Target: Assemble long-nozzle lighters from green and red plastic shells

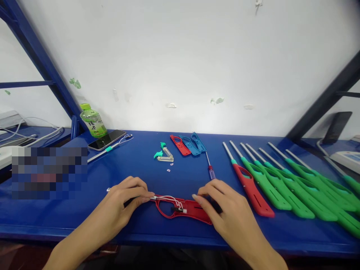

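A red half shell of a stick lighter (197, 212) lies open side up at the table's front, with white wires (171, 198) and a small black part (177, 209) in it. My left hand (131, 197) pinches the metal tube at the shell's front end; the tube's tip (108, 190) pokes out left of the hand. Closed around the handle end, my right hand (225, 204) has its thumb at the shell's upper rim and hides that end. Just beyond it lies a screwdriver (211, 172) with a purple handle.
Finished-looking lighters, one red (254, 193) and several green (270, 187), lie at right. Red and blue half shells (189, 145), clear fuel tanks (165, 159) and small white bits (168, 170) lie beyond my hands. At left are a bottle (94, 122), phone (107, 140) and wired tube (108, 149).
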`<move>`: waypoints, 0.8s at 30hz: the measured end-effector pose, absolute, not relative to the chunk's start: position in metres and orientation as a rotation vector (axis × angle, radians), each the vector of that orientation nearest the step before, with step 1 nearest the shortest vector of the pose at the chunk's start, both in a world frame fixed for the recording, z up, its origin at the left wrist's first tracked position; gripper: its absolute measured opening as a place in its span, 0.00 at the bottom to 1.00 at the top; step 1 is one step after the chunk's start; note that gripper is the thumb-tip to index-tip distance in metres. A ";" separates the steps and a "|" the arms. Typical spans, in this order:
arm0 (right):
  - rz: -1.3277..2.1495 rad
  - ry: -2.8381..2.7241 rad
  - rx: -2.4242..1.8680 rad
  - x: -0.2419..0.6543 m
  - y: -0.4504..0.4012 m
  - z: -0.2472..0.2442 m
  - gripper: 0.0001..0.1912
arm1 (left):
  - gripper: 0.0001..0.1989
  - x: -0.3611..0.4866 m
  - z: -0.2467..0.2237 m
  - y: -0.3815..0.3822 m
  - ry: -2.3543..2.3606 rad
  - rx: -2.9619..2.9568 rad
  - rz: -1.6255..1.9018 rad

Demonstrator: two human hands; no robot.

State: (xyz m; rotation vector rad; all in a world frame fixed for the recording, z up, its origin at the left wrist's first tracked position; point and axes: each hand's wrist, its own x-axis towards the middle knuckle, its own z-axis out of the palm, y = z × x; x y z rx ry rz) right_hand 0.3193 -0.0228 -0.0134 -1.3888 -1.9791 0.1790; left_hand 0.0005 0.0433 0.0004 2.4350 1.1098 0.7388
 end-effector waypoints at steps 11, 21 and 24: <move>0.094 -2.151 -1.188 0.311 -0.029 -0.009 0.08 | 0.14 0.020 -0.003 0.033 1.059 2.461 0.778; 0.034 -2.123 -1.153 0.311 -0.027 -0.013 0.14 | 0.13 0.042 0.041 0.078 1.308 2.737 0.472; 0.021 -2.094 -1.132 0.311 -0.027 -0.014 0.15 | 0.13 0.052 0.046 0.102 1.393 2.787 0.382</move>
